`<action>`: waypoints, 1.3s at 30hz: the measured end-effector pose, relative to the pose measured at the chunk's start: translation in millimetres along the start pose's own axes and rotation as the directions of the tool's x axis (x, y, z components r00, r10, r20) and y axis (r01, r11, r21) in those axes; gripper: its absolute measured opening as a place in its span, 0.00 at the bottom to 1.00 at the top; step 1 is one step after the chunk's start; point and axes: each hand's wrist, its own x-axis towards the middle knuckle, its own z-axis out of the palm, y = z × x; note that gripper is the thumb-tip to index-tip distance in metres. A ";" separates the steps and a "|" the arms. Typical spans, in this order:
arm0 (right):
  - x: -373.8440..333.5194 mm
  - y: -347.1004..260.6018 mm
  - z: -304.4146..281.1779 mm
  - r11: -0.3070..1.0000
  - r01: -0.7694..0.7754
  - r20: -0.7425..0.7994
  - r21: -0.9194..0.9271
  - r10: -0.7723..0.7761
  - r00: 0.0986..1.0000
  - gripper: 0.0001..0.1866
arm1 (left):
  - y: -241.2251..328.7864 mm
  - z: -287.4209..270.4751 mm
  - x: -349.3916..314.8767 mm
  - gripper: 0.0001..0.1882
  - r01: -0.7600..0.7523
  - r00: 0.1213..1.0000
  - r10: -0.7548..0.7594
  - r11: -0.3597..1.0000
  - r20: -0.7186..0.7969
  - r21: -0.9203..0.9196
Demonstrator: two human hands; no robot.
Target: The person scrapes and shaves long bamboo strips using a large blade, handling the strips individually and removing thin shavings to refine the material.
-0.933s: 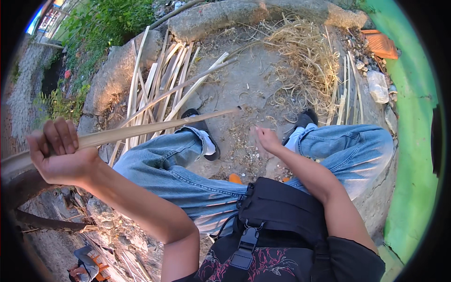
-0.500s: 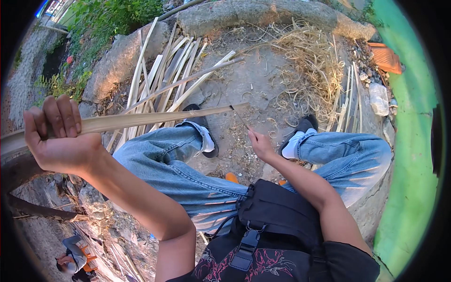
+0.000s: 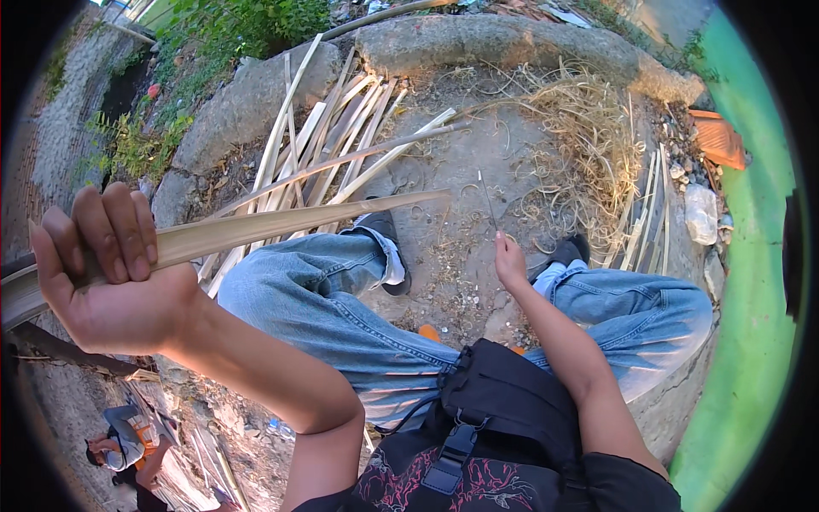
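My left hand (image 3: 119, 294), raised at the left, wraps its fingers round a long, pale bamboo-like strip (image 3: 290, 226). The strip runs off the left edge behind the hand and tapers to a tip over the ground between my feet. In my right hand (image 3: 510, 263), above the ground between my knees, is a thin knife (image 3: 487, 200). Its narrow blade points away from me, apart from the strip. The handle is mostly hidden in my fingers.
Several long split strips (image 3: 333, 145) lie heaped beyond my left foot. Curly shavings (image 3: 589, 136) pile up at the far right, with more strips (image 3: 653, 209) beside them. A green wall (image 3: 746, 299) borders the right. Another person (image 3: 124, 448) sits at the lower left.
The knife has come away from the strip and swung to point forward, as my right hand shifted right. My left hand still grips the strip. The whole view has shifted slightly.
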 end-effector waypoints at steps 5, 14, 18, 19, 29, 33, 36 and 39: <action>2.1 8.2 7.6 0.995 0.044 0.042 0.086 -0.048 0.998 0.24 | -15.9 6.5 3.2 0.19 -0.013 1.000 0.013 1.000 0.007 -0.003; -54.8 -26.2 37.9 0.975 0.081 0.198 0.205 -0.122 0.973 0.23 | -18.7 34.9 -1.9 0.25 -0.079 0.865 0.345 0.812 -0.365 0.579; -10.9 0.9 38.6 0.978 0.108 0.203 0.179 -0.144 0.968 0.24 | -26.8 41.7 -1.4 0.29 -0.162 0.891 0.349 0.842 -0.291 0.514; -2.8 -5.4 33.9 0.981 0.144 0.242 0.128 -0.171 0.955 0.23 | -26.4 39.2 2.2 0.30 -0.141 0.908 0.326 0.829 -0.264 0.541; 2.7 32.0 52.5 0.988 0.154 0.205 0.003 -0.152 0.967 0.22 | -31.2 34.8 8.8 0.28 -0.114 0.899 0.311 0.847 -0.309 0.519; -1.2 -8.0 47.3 0.970 0.205 0.277 0.131 -0.234 0.932 0.23 | -27.8 35.5 10.8 0.25 -0.071 0.898 0.334 0.751 -0.285 0.656; 10.6 13.1 50.8 0.980 0.140 0.282 0.139 -0.175 0.943 0.23 | -36.9 37.0 11.2 0.24 -0.066 0.915 0.295 0.781 -0.274 0.621; 19.4 21.3 45.9 0.994 0.099 0.242 0.040 -0.106 0.965 0.22 | -32.6 26.6 16.2 0.23 -0.100 0.916 0.295 0.825 -0.271 0.557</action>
